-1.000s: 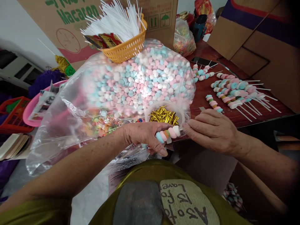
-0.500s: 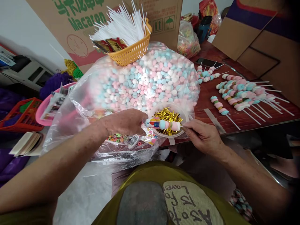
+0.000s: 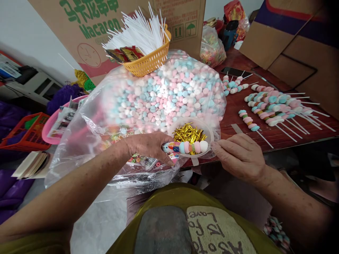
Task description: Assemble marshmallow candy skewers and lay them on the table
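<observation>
Risk: if either pinch slips, pieces could slide off the candy skewer (image 3: pixel 189 146) into the bowl (image 3: pixel 211 135) of gold ties (image 3: pixel 188 132) just under it. Skewer sits lower centre of frame, long axis horizontal, white end pointing right. Left hand (image 3: pixel 148 144) closed on its left end; right hand (image 3: pixel 239 155) fingertips pinched at the right end.
</observation>
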Tool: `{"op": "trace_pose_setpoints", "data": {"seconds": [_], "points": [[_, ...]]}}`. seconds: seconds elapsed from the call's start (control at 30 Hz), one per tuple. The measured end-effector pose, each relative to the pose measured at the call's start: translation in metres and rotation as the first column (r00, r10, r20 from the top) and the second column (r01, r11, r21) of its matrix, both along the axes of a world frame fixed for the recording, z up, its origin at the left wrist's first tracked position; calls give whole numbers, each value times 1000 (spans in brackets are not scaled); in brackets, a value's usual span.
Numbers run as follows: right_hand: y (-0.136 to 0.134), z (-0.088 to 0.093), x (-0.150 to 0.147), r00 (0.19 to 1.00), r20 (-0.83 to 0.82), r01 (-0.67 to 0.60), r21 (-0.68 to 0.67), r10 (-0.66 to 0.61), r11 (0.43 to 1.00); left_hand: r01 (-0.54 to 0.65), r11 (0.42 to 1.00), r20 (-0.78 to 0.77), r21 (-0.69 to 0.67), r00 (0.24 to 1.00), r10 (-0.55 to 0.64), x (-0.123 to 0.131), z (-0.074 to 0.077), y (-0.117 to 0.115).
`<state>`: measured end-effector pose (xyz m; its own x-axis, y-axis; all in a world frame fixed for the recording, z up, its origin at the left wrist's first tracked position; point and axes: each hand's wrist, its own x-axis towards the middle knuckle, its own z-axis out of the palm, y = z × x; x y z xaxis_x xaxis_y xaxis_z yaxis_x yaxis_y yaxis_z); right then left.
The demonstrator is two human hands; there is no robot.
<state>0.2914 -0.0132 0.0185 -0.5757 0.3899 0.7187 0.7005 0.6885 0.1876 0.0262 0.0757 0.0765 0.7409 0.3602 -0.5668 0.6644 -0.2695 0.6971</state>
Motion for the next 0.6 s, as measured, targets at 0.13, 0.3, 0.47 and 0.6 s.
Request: {"op": "trace_pose_setpoints", "data": {"seconds": [0.13, 0.3, 0.47, 0.6], "points": [[0, -4, -8, 995, -85, 47, -88, -54, 995, 8, 837, -127, 547, 989, 73, 10, 0, -11], [-5, 0, -14, 967, -225, 0, -462, -117, 887, 48, 288, -101, 956, 980, 174, 15, -15, -19], [-7, 9, -9, 933, -330, -51, -521, -146, 852, -4, 90, 0, 996, 999, 45, 15, -25, -24], [-4, 12, 3, 972, -194, 83, -240, -131, 967, -54, 549, 46, 834, 999, 27, 18, -15, -23]]}}
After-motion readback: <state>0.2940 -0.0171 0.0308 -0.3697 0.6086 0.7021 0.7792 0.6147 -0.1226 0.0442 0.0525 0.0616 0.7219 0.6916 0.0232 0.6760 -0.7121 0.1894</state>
